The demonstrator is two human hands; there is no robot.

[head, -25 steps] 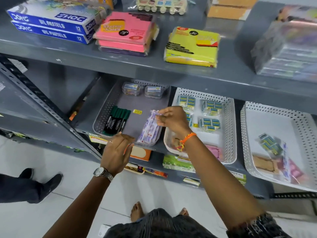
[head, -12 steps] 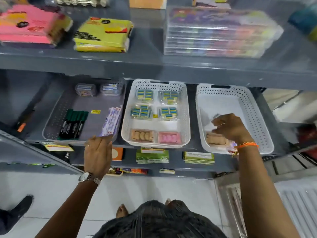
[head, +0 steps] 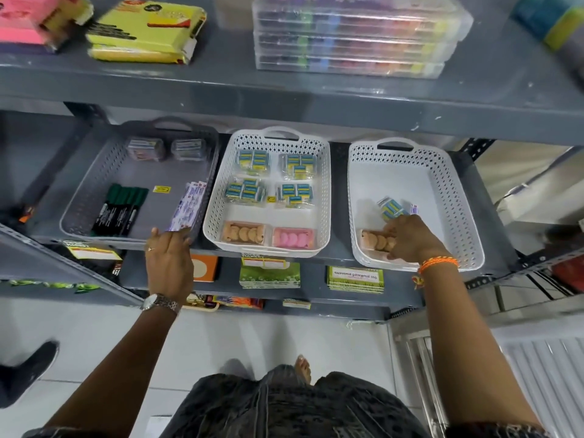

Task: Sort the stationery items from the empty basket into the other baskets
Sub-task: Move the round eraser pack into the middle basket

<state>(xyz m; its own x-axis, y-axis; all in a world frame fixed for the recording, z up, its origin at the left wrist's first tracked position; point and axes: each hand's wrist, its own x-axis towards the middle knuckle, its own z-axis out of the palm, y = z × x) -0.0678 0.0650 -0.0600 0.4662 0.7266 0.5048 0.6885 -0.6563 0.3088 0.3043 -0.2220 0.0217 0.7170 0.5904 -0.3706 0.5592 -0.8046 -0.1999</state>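
My right hand (head: 410,240) has its grip closed on the tan pack (head: 376,241) at six o'clock in the right basket (head: 448,197), a blue pack (head: 391,207) just beyond. My left hand (head: 169,257), fingers loose and holding nothing, rests on the grey basket (head: 91,191) rim beside the markers (head: 121,210). The middle basket (head: 322,197) holds sorted packs.

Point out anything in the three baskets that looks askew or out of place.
The long purple-and-white packet in the grey basket leans tilted against its right wall instead of lying flat. In the right white basket, a blue-and-yellow pack lies crooked beside the right hand, unlike the neat rows in the middle basket.
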